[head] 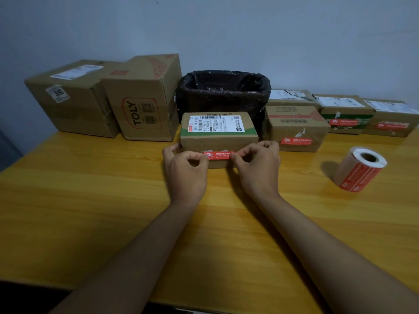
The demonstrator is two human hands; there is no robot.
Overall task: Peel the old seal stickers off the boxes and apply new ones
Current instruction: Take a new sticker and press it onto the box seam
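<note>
Head view: small box [218, 138] at table centre, red sticker [218, 155] stretched across its near face. Left hand [184, 165] pinching the sticker's left end, right hand [257, 164] pinching the right end, both clamped on it; whether being laid down or pulled off, cannot tell, though pale scraps above it suggest old seal gone, new one going on. Three boxes at right [297, 129] [345, 115] [392, 118] each with a red sticker on front, likely finished. Two big boxes at left [70, 98] [141, 100] with no such sticker visible, likely still to do. Sticker roll [360, 169] near right, well stocked. Black-lined bin [223, 94] just behind the small box. Yellow wooden table [90, 200], glossy; plain pale wall [226, 30] behind, dim light.
</note>
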